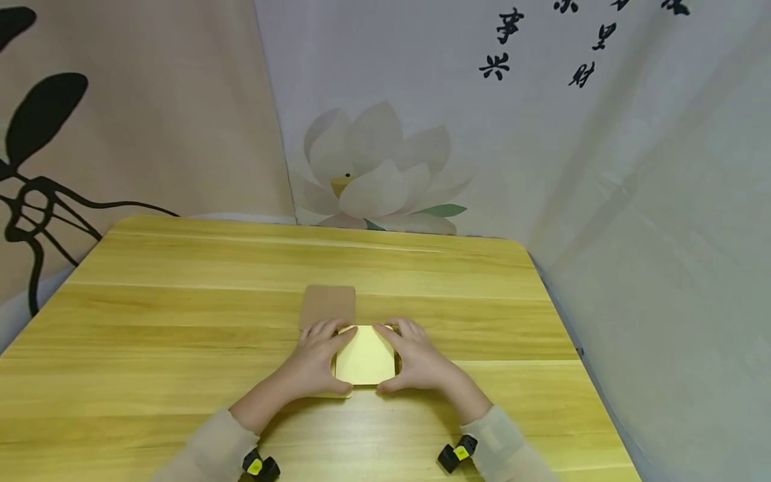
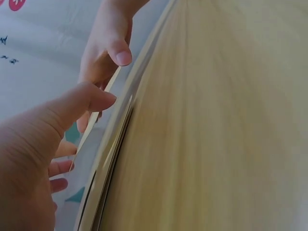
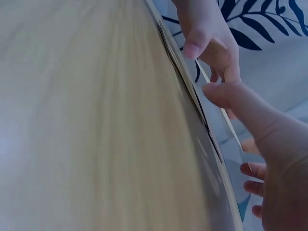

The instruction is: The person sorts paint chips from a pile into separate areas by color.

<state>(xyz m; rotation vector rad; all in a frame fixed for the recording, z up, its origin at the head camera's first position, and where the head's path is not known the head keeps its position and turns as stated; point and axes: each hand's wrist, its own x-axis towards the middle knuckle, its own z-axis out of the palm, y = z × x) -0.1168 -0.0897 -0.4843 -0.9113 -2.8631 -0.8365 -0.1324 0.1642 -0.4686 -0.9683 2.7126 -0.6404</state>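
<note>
A pale yellow sheet of paper is held by both hands, raised a little above the table. My left hand grips its left side, thumb at the near edge and fingers toward the far edge. On the opposite side, my right hand holds it the same way. Seen edge-on in the left wrist view, the paper looks thin and slightly bowed. Beneath it lie thin flat sheets on the table, mostly hidden from above. A brown card lies flat just beyond the left hand.
The wooden table stretches out around the hands, with its far edge near a curtain printed with a lotus and black characters. A pale yellow edge peeks out below the left hand. Each sleeve has a small black device at the wrist.
</note>
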